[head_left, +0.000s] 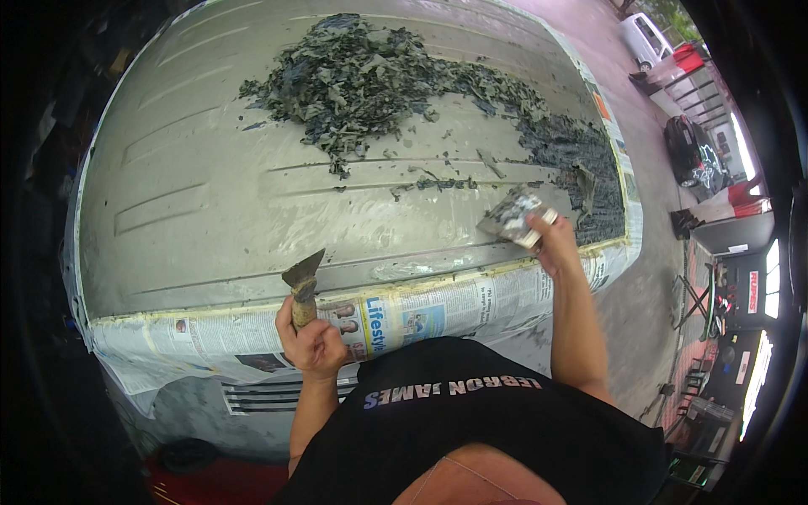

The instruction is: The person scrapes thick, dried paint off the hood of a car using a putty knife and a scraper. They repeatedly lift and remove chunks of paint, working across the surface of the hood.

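Note:
My left hand (315, 343) is closed round the handle of a putty knife (304, 271), its flared blade pointing up over the near edge of a greenish-grey vehicle roof (194, 244). Farther right, my right hand (553, 242) grips a wide, paint-smeared scraper (513, 215) low over the roof. Motion slightly blurs this tool, and I cannot tell whether its edge touches the surface. A big heap of dark, curled paint flakes (345, 84) lies at the far middle. Wrinkled dark paint (581, 168) still covers the right end, close to the scraper.
Newspaper sheets (227, 335) and yellowish masking tape line the roof's edges. Raised ribs run across the roof. Beyond its right side are a concrete floor (627, 337), a black car (693, 151), a white vehicle (646, 40) and a folding stand (703, 295).

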The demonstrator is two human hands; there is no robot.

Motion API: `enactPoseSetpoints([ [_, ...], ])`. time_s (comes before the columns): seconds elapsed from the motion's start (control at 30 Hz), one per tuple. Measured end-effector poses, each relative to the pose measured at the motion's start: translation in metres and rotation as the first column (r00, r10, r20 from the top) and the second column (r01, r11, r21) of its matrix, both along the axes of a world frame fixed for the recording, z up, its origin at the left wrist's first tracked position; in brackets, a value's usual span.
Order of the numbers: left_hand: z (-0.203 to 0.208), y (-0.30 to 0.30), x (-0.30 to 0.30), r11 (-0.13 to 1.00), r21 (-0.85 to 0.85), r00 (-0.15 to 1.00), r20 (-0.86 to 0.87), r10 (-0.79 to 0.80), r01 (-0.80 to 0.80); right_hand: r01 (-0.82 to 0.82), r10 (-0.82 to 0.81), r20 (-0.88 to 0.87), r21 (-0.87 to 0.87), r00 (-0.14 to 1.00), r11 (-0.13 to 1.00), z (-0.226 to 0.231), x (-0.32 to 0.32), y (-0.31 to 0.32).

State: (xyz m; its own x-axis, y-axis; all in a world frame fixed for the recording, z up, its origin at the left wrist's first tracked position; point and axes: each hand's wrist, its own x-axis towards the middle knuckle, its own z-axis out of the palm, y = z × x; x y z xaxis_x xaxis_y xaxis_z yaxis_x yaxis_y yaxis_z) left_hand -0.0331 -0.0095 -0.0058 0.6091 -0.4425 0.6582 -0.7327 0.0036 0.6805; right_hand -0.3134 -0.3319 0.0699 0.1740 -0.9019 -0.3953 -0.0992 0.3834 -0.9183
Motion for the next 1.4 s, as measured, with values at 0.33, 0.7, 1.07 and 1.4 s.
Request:
enactPoseSetpoints([
  [0.33,0.002,-0.001,0.001,0.999,0.035,1.0,-0.001,0.001,-0.001,0.051,-0.049,0.077,-0.027,0.996,0.998,-0.01,0.115,0.05],
  [0.7,-0.006,-0.002,0.003,0.999,-0.002,0.999,-0.022,0.032,-0.032,-0.106,0.153,0.164,-0.263,0.974,0.959,0.066,0.157,-0.016],
  [1.07,-0.001,-0.006,-0.002,1.0,0.012,0.999,-0.034,-0.009,0.009,0.223,-0.217,0.104,-0.053,0.971,0.973,-0.02,-0.01,0.03],
  [1.4,-0.006,-0.003,0.0,0.999,0.005,0.998,-0.036,-0.052,0.052,0.326,-0.317,0.121,-0.07,0.941,0.943,-0.033,0.065,0.045],
])
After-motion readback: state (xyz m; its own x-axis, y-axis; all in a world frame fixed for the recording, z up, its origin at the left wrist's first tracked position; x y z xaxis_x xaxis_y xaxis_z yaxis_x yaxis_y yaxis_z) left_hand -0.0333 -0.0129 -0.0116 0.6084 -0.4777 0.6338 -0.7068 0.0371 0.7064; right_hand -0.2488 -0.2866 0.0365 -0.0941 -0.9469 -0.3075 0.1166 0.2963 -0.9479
